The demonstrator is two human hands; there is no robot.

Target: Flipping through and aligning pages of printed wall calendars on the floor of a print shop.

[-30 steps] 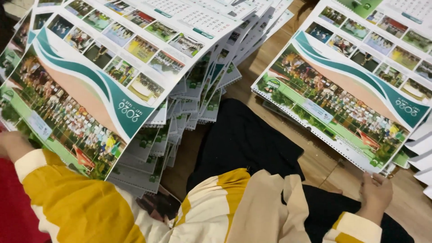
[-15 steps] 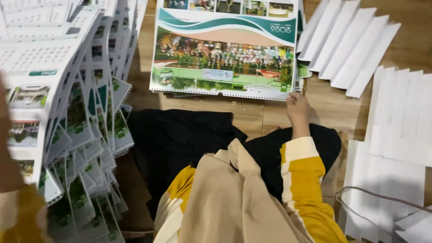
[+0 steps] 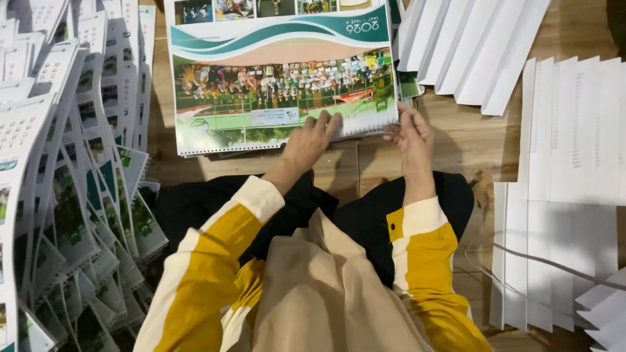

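On the wooden floor (image 3: 456, 140), straight ahead of the knees: a calendar (image 3: 280, 72) with a group photo and teal waves on its cover, wire binding along the near edge. Left hand (image 3: 312, 140) flat on the lower edge of that cover, fingers spread and pressing down, not curled around anything. Right hand (image 3: 409, 133) at the lower right corner, fingers bent over the edge and pinching it, thumb side apparently underneath, though hard to tell from this angle. More printed sheets just visible beneath the calendar at its right side. To the left, a long fanned stack of calendars (image 3: 72, 195), overlapping like shingles down to the bottom corner. To the right, fanned white sheets (image 3: 476, 45) up top and 1 more spread of white sheets (image 3: 567, 189) lower down, well apart from both hands. Yellow-and-cream sleeves (image 3: 215, 261) on both arms, black cloth (image 3: 195, 208) over the lap.
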